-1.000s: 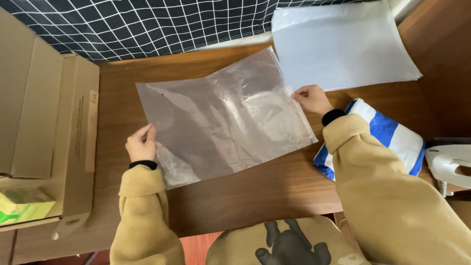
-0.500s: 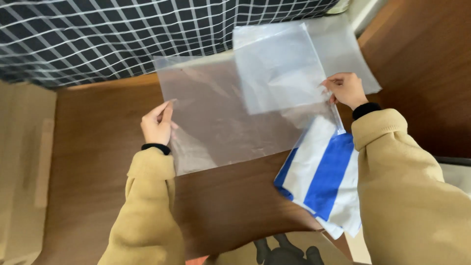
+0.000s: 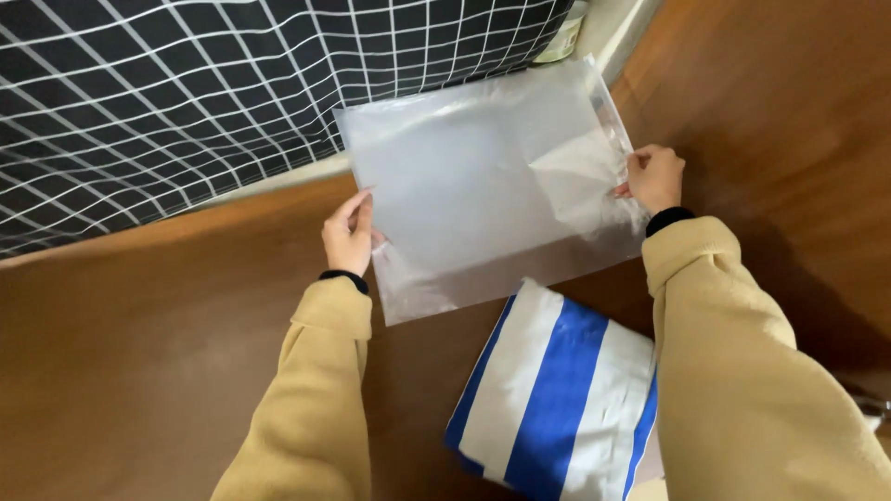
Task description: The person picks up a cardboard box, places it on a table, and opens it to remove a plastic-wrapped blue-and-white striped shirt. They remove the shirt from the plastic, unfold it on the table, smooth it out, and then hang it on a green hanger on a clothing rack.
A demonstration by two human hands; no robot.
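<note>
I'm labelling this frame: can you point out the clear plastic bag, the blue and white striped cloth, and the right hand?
clear plastic bag [image 3: 464,176], head view, its flat middle.
blue and white striped cloth [image 3: 557,390], head view, central blue stripe.
right hand [image 3: 654,176], head view, back of hand.

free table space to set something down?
Widest bare patch: brown table left of the left hand, below the checked cloth. Another: the far right, beyond the right hand. Crowded in the middle: both hands hold the clear bag by its edges, and the striped cloth lies just below it.
</note>
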